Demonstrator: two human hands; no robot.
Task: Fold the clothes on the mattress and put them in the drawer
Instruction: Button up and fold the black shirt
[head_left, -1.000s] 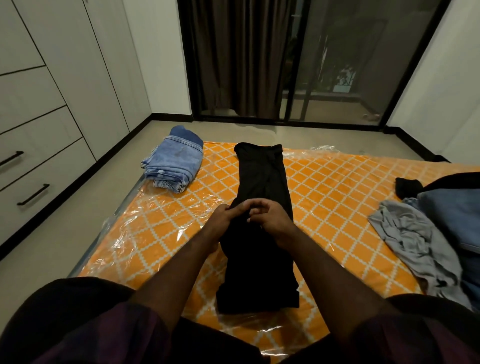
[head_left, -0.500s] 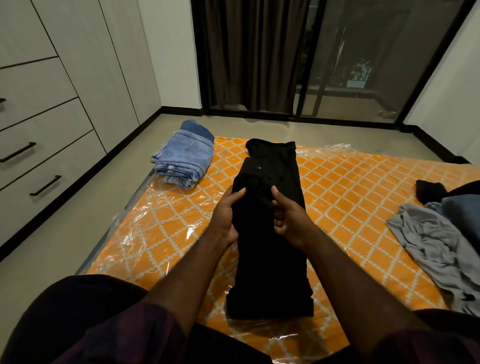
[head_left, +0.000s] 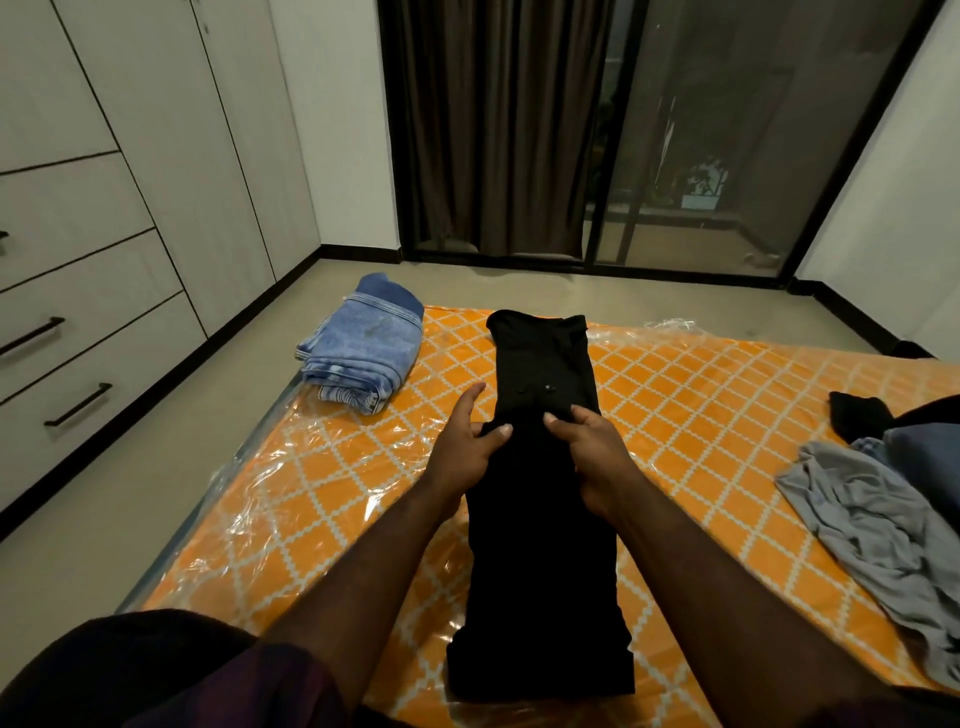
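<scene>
Black trousers (head_left: 543, 571), folded into a long narrow strip, lie lengthwise on the orange patterned mattress (head_left: 701, 415) in front of me. My left hand (head_left: 467, 447) holds their left edge near the middle, thumb on top of the cloth and index finger stretched forward along the mattress. My right hand (head_left: 592, 452) grips the right edge at the same height, its thumb on top. A folded pair of blue jeans (head_left: 363, 358) sits at the mattress's far left corner.
A loose heap of grey, blue and black clothes (head_left: 878, 525) lies at the right edge of the mattress. White wardrobe drawers (head_left: 78, 364) with black handles line the left wall, all closed. Bare floor runs between them and the mattress. Curtain and glass door stand beyond.
My hands came apart from a clasp over the trousers, dropped onto them and slid forward and outward to the two side edges. My view has moved closer.
</scene>
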